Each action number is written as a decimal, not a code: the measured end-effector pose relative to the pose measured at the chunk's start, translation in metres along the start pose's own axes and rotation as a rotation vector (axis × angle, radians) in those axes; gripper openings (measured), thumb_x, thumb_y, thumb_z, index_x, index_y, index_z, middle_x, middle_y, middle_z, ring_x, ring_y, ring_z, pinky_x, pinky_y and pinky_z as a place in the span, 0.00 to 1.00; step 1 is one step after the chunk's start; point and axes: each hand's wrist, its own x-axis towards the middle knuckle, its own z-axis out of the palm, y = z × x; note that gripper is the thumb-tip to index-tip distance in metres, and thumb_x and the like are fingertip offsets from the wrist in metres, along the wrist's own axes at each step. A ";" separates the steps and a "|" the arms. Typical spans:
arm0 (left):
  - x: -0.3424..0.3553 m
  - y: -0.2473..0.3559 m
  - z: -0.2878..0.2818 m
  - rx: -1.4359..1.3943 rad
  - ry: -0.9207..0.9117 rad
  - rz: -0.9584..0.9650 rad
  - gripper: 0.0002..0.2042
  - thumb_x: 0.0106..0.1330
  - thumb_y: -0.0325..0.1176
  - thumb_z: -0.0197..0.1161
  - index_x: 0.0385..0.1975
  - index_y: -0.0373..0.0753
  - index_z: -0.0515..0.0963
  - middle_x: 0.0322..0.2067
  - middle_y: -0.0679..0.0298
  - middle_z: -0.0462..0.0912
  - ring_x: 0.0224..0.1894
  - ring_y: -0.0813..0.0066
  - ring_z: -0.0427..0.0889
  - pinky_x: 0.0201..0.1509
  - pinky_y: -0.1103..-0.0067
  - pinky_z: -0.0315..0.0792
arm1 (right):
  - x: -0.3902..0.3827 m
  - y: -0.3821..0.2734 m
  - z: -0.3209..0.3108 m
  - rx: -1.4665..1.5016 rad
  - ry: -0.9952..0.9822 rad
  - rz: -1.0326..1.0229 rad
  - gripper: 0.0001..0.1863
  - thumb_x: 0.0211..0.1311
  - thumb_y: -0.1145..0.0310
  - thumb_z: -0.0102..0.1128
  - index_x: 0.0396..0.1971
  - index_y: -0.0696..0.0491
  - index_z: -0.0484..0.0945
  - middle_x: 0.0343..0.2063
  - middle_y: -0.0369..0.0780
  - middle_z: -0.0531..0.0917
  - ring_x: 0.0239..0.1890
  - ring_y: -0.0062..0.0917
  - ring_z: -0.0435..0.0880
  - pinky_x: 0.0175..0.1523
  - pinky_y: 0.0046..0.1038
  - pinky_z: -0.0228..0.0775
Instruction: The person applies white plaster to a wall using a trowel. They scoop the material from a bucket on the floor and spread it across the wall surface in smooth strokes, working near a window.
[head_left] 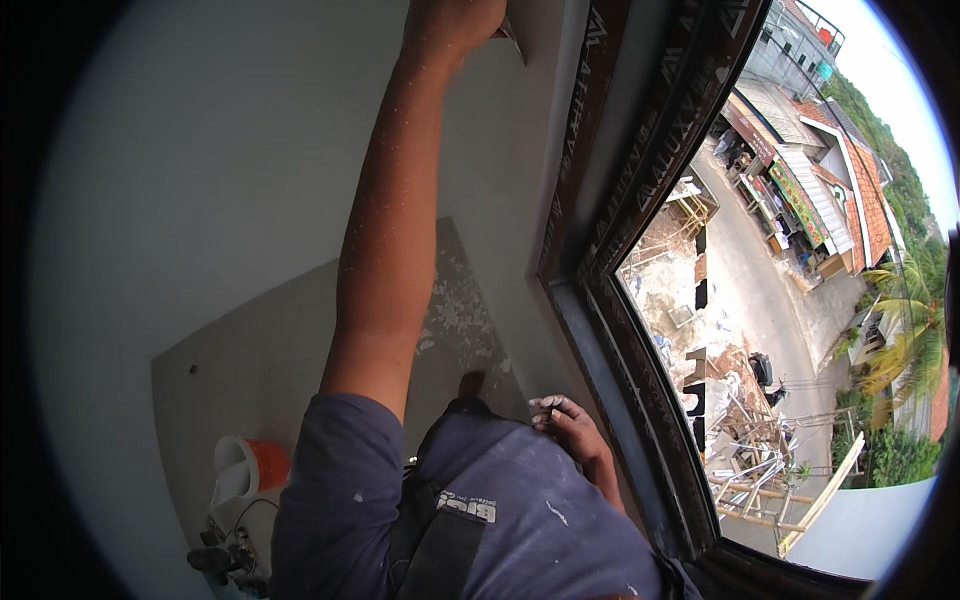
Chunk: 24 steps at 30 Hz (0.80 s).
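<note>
My left arm reaches up through the middle of the view, with pale specks on its skin. At the top edge, my left hand [452, 22] is closed on a scraper [513, 42], a thin flat blade showing beside the fingers. The blade lies close to the pale wall strip [540, 90] next to the window; the picture's edge cuts off part of the hand. Lower down at my right side, my right hand [572, 428] is beside the window frame [590, 330]. Its fingers are loosely bent and apart, their tips white with dust, and I see nothing in them.
White flakes [462, 310] litter the grey floor [300, 340]. At the lower left stands an orange and white bucket [268, 465], with dark tools and a cord [225, 555] near it. Through the window glass show a street [770, 270], roofs and a heap of wood and rubble [745, 440].
</note>
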 end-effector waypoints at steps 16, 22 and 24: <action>-0.018 0.067 -0.094 -0.193 0.242 0.538 0.17 0.69 0.38 0.49 0.37 0.28 0.78 0.33 0.50 0.81 0.36 0.60 0.83 0.46 0.65 0.77 | 0.000 0.008 -0.005 0.068 0.014 0.029 0.12 0.70 0.68 0.52 0.50 0.54 0.73 0.54 0.41 0.77 0.47 0.24 0.79 0.55 0.27 0.71; -0.072 -0.050 -0.099 -0.797 0.332 0.254 0.17 0.69 0.34 0.59 0.55 0.39 0.69 0.52 0.60 0.76 0.51 0.67 0.79 0.57 0.61 0.74 | -0.004 -0.005 -0.009 -0.045 -0.003 0.109 0.11 0.70 0.68 0.53 0.49 0.53 0.74 0.53 0.42 0.77 0.48 0.26 0.79 0.54 0.31 0.71; -0.107 -0.105 -0.075 -1.034 0.218 -0.064 0.21 0.68 0.37 0.60 0.59 0.42 0.67 0.56 0.64 0.73 0.58 0.67 0.74 0.61 0.62 0.72 | -0.002 -0.014 -0.009 -0.053 -0.035 0.126 0.11 0.69 0.68 0.54 0.48 0.53 0.75 0.52 0.41 0.78 0.47 0.26 0.79 0.54 0.31 0.71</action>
